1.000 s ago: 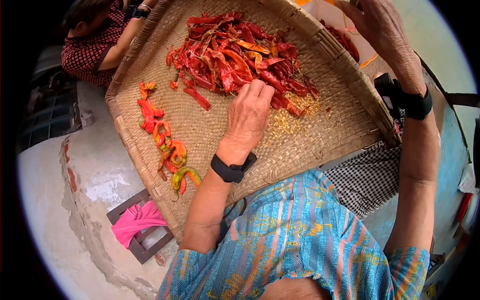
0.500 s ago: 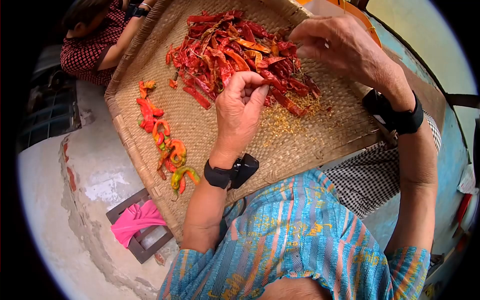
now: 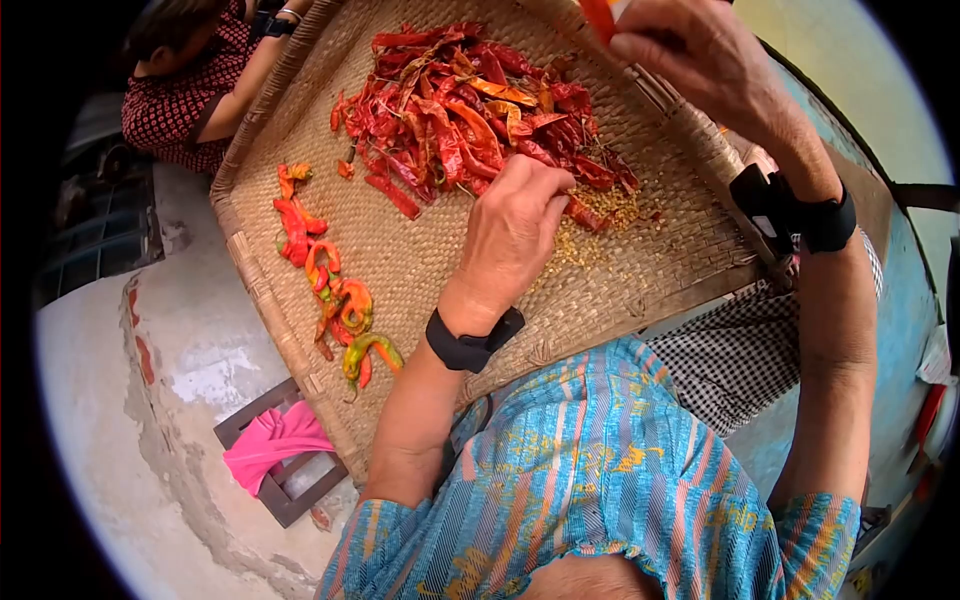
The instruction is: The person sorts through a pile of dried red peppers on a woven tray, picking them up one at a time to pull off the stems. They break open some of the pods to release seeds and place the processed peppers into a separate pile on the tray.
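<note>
A heap of dried red chilies (image 3: 440, 120) lies on a woven bamboo tray (image 3: 420, 265). At the heap's lower edge, my left hand (image 3: 510, 235) is closed, palm down, its fingertips against the chilies; what they pinch is hidden. Pale chili seeds (image 3: 590, 250) are scattered just right of it. Beyond the tray's upper right rim, my right hand (image 3: 705, 60) is closed around the edge of an orange tub (image 3: 597, 16), mostly cut off by the frame. Fresher, curled red, orange and green chilies (image 3: 325, 270) form a row along the tray's left side.
Another person in a dark patterned top (image 3: 175, 105) sits past the tray's upper left corner. A pink cloth (image 3: 275, 445) hangs over a dark frame (image 3: 295, 500) at lower left. Black-and-white checked cloth (image 3: 725, 350) shows beside my lap.
My left hand has turned palm down and moved slightly right and lower along the heap. My right hand has moved up, and the orange tub's visible edge has shifted left.
</note>
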Demonstrator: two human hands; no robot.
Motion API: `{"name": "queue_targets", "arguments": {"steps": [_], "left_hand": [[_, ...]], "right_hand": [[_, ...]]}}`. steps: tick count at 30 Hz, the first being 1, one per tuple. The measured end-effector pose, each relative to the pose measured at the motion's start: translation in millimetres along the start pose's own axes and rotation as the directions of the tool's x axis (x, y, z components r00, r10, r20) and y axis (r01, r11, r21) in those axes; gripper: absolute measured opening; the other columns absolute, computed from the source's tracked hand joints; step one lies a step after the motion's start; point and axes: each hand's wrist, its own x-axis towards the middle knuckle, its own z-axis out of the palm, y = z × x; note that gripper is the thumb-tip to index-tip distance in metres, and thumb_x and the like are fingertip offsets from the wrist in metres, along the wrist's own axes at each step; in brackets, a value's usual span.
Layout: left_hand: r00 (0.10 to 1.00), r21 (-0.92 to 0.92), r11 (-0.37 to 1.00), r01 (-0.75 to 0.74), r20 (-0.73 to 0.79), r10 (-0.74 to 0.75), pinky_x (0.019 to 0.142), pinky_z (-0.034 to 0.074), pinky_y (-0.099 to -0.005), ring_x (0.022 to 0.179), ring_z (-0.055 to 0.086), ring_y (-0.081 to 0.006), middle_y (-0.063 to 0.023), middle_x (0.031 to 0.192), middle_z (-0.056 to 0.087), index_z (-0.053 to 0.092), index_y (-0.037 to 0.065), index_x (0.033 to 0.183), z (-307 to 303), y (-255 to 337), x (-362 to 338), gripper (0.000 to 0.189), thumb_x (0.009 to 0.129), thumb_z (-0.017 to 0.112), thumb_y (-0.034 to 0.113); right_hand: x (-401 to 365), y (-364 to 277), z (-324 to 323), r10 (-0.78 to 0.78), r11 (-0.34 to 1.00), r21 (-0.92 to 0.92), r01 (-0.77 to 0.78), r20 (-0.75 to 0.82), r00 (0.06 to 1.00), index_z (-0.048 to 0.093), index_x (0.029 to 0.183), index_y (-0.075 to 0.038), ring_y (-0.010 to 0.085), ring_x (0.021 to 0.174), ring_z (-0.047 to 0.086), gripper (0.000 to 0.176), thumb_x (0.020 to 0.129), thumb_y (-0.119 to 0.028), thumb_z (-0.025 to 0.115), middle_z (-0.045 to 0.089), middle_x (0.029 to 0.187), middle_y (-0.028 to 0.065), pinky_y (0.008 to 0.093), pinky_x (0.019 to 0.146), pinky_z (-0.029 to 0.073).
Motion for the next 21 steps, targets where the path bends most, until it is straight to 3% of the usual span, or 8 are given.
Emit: {"name": "queue_targets", "arguments": {"steps": [2, 4, 6, 8, 14, 15, 17, 21], "left_hand": [[0.999, 0.082, 0.996, -0.047, -0.018, 0.048, 0.069, 0.05, -0.038, 0.085, 0.062, -0.0305, -0.012, 0.091, 0.056, 0.063, 0.003, 0.106, 8, -2, -5, 0.025, 0.082, 0.065, -0.005], [0.998, 0.217, 0.974, -0.059, -0.01, 0.063, 0.069, 0.05, -0.0408, 0.084, 0.06, -0.0317, -0.012, 0.091, 0.055, 0.063, 0.004, 0.104, 11, -3, -7, 0.024, 0.082, 0.064, -0.005], [0.998, 0.227, 0.972, -0.063, -0.014, 0.068, 0.069, 0.05, -0.0414, 0.084, 0.06, -0.0318, -0.0122, 0.092, 0.054, 0.062, 0.004, 0.102, 14, -4, -6, 0.022, 0.082, 0.064, -0.004], [0.997, 0.244, 0.967, -0.065, -0.02, 0.072, 0.069, 0.049, -0.042, 0.084, 0.06, -0.0319, -0.0124, 0.092, 0.054, 0.062, 0.004, 0.101, 14, -7, -5, 0.021, 0.082, 0.064, -0.004], [0.998, 0.119, 0.993, -0.022, -0.055, 0.029, 0.068, 0.049, -0.0352, 0.079, 0.06, -0.0272, -0.0108, 0.089, 0.054, 0.059, 0.002, 0.096, 7, -5, -1, 0.014, 0.083, 0.064, -0.003], [0.991, -0.035, 0.995, 0.095, -0.088, -0.098, 0.067, 0.048, -0.0325, 0.076, 0.058, -0.0223, -0.0087, 0.087, 0.054, 0.059, 0.002, 0.095, 4, -1, 0, 0.012, 0.085, 0.063, -0.002], [0.957, -0.255, 0.936, 0.242, -0.099, -0.274, 0.066, 0.046, -0.0267, 0.069, 0.053, -0.0112, -0.0034, 0.085, 0.051, 0.058, 0.001, 0.095, -5, 10, 5, 0.007, 0.089, 0.061, 0.0], [0.971, -0.216, 0.959, 0.184, -0.109, -0.211, 0.067, 0.047, -0.0256, 0.072, 0.054, -0.0099, -0.0014, 0.086, 0.054, 0.058, 0.002, 0.096, -2, 5, 8, 0.008, 0.09, 0.061, 0.0]], "right_hand": [[18, -26, -29, 0.417, 0.907, -0.068, -0.415, 0.023, 0.909, 0.063, 0.081, 0.004, 0.0264, 0.058, 0.055, 0.017, 0.091, -0.011, 0.061, 0.058, 0.065, 0.0127, 0.0378, 0.056, 0.044], [15, -8, -34, 0.395, 0.876, -0.234, -0.422, -0.154, 0.906, 0.062, 0.077, 0.005, 0.0281, 0.052, 0.053, 0.021, 0.09, -0.011, 0.064, 0.058, 0.059, 0.0126, 0.0392, 0.053, 0.043], [0, 13, -31, 0.279, 0.876, -0.342, -0.339, -0.212, 0.937, 0.064, 0.086, 0.003, 0.0295, 0.06, 0.055, 0.014, 0.09, -0.011, 0.064, 0.059, 0.066, 0.0138, 0.039, 0.057, 0.045], [-9, 28, -20, -0.209, 0.838, -0.544, -0.041, -0.39, 0.897, 0.063, 0.1, 0.001, 0.0308, 0.07, 0.059, 0.017, 0.09, -0.013, 0.065, 0.061, 0.078, 0.0173, 0.0391, 0.063, 0.047], [1, -14, -6, 0.138, 0.967, -0.235, -0.096, 0.169, 0.976, 0.066, 0.103, -0.003, 0.0181, 0.058, 0.052, 0.014, 0.09, -0.009, 0.064, 0.053, 0.067, 0.0094, 0.0311, 0.055, 0.044], [-3, -16, 2, 0.166, 0.986, -0.022, -0.165, 0.197, 0.966, 0.066, 0.106, -0.003, 0.0206, 0.059, 0.054, 0.018, 0.088, -0.005, 0.061, 0.053, 0.067, 0.0101, 0.0331, 0.056, 0.045], [-1, -23, 11, 0.114, 0.992, -0.096, -0.086, 0.351, 0.929, 0.067, 0.099, -0.003, 0.0262, 0.066, 0.061, 0.016, 0.084, -0.006, 0.064, 0.061, 0.071, 0.0136, 0.0381, 0.061, 0.049], [-7, -29, 29, 0.149, 0.988, -0.044, -0.145, 0.46, 0.875, 0.068, 0.099, -0.006, 0.0321, 0.072, 0.067, 0.021, 0.078, -0.009, 0.07, 0.066, 0.074, 0.016, 0.0424, 0.064, 0.052]]}}
